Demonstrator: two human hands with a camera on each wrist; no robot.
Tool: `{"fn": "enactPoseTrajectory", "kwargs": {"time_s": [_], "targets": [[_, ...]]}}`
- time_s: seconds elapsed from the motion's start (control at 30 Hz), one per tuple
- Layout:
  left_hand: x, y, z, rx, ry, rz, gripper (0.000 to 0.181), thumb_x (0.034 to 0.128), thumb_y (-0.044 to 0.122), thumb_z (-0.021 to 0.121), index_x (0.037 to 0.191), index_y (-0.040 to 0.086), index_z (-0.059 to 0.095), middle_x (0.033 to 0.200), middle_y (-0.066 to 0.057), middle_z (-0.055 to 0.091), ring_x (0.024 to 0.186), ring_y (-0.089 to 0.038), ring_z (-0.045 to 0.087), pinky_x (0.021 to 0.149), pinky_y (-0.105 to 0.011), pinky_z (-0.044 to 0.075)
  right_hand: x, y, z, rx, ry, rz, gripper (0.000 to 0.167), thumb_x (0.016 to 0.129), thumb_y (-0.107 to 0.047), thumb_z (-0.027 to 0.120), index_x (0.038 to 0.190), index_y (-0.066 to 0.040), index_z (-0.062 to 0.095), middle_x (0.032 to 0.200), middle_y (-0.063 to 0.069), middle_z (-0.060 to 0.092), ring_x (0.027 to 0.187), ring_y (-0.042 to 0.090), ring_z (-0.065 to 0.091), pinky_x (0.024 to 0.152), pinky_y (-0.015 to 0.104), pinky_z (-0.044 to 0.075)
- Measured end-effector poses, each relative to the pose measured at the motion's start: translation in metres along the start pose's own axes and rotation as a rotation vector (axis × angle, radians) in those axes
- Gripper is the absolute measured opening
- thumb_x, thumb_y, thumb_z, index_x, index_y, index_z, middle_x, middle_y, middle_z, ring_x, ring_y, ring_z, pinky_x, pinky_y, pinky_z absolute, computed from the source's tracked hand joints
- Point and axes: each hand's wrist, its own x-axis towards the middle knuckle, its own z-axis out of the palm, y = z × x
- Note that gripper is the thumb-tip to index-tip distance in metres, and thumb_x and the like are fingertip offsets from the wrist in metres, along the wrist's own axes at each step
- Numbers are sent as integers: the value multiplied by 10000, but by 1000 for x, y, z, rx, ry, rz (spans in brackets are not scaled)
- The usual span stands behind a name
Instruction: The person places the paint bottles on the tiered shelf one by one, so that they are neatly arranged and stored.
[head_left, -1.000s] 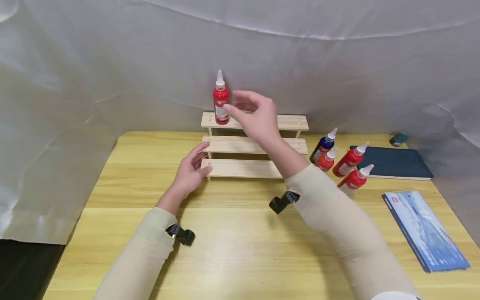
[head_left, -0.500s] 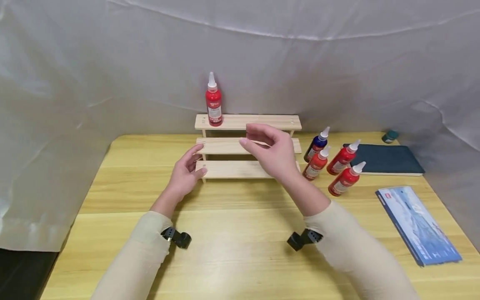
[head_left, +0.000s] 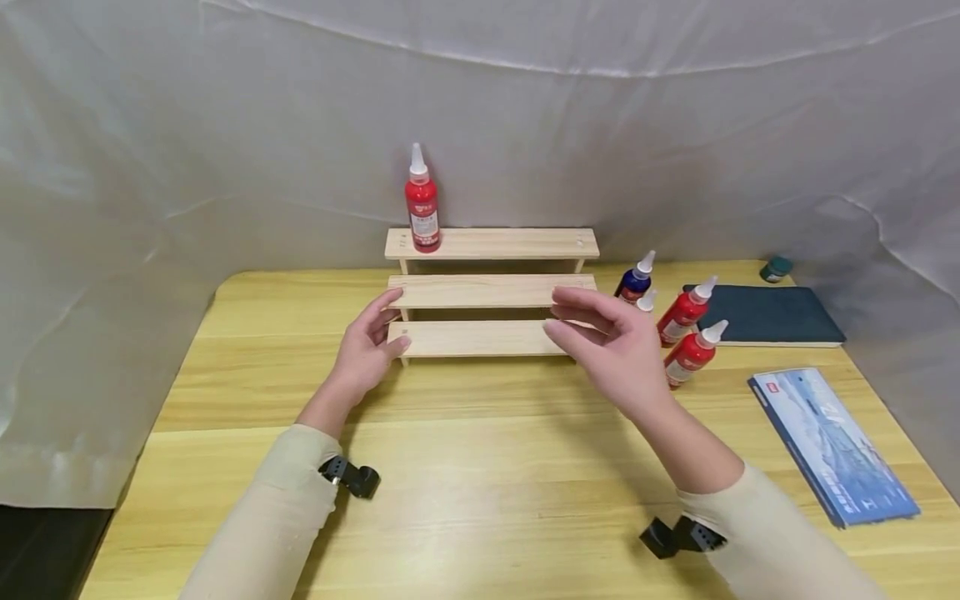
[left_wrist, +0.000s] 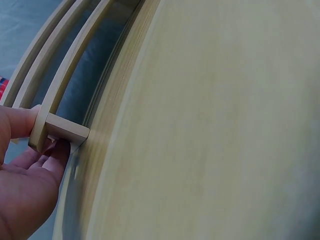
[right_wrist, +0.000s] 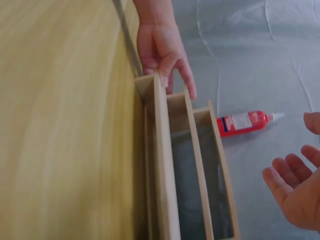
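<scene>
A three-step wooden display rack (head_left: 480, 337) stands at the back of the table. My left hand (head_left: 358, 350) grips its left end, thumb on the lowest step and fingers around the side, as the left wrist view also shows. One red bottle with a white nozzle cap (head_left: 423, 215) stands upright at the left of the top step. My right hand (head_left: 622, 354) hovers by the rack's right end with curved, spread fingers and holds nothing. Beyond it are a dark blue bottle (head_left: 634, 282) and several red bottles (head_left: 690, 358); one is mostly hidden behind the hand.
A dark teal notebook (head_left: 772, 315) lies at the back right with a small green jar (head_left: 776, 268) behind it. Nearer is a flat blue box (head_left: 834, 446) with a landscape print. A grey cloth (head_left: 480, 108) hangs behind the wooden table (head_left: 480, 467).
My right hand has left the red bottle on the top step and moved down and right, toward the standing bottles. My left hand stays on the rack.
</scene>
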Motion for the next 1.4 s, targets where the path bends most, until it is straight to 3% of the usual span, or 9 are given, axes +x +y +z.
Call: {"fn": "enactPoseTrajectory", "kwargs": {"time_s": [0.43, 0.77, 0.83, 1.03, 1.17, 1.27, 1.4], "targets": [[0, 1, -1, 19, -5, -8, 725, 901, -140, 629, 1503, 230, 465, 1478, -152, 474, 1372, -241, 411, 1161, -369, 258, -49, 19, -47, -68, 78, 78, 387, 886, 6, 743, 1264, 21, 661, 1197, 121, 688, 1064, 221, 669, 853, 261, 544], [0, 0, -2, 23, -2, 10, 717, 901, -144, 626, 1501, 216, 467, 1464, -151, 486, 1379, -251, 402, 1167, -385, 250, -79, 27, -92, -40, 256, 164, 381, 878, 50, 731, 1248, 80, 645, 1124, 106, 721, 1011, 148, 687, 843, 207, 531], [0, 1, -1, 17, -4, 8, 717, 902, -143, 627, 1504, 211, 463, 1458, -158, 491, 1378, -256, 404, 1166, -382, 251, -82, 29, -100, -9, 305, 182, 388, 870, 63, 733, 1245, 99, 639, 1107, 84, 729, 1001, 136, 689, 835, 199, 530], [-1, 1, -1, 13, -4, -1, 717, 905, -140, 626, 1506, 215, 461, 1458, -164, 490, 1376, -249, 404, 1166, -381, 253, -82, 36, -124, -54, 462, 245, 371, 852, 29, 766, 1213, 55, 684, 1043, 2, 742, 923, 91, 689, 774, 147, 526], [0, 1, -1, 11, 0, -5, 719, 902, -147, 624, 1500, 220, 468, 1452, -165, 495, 1366, -242, 416, 1163, -373, 259, -75, 47, -137, -54, 544, 243, 357, 837, 31, 780, 1186, 46, 705, 1023, 13, 741, 890, 125, 679, 733, 129, 529], [1, 1, -1, 7, -1, -5, 722, 899, -155, 622, 1498, 217, 471, 1448, -168, 498, 1364, -247, 421, 1162, -367, 258, -70, 54, -146, -58, 554, 259, 373, 840, -1, 790, 1203, 20, 707, 1050, 7, 734, 917, 126, 667, 745, 122, 523], [1, 0, -1, 7, -4, -5, 723, 899, -158, 619, 1498, 218, 471, 1447, -169, 499, 1363, -253, 423, 1159, -368, 266, -64, 62, -153, -51, 493, 292, 427, 854, -60, 795, 1264, -13, 683, 1101, -21, 720, 986, 100, 653, 779, 120, 510]]}}
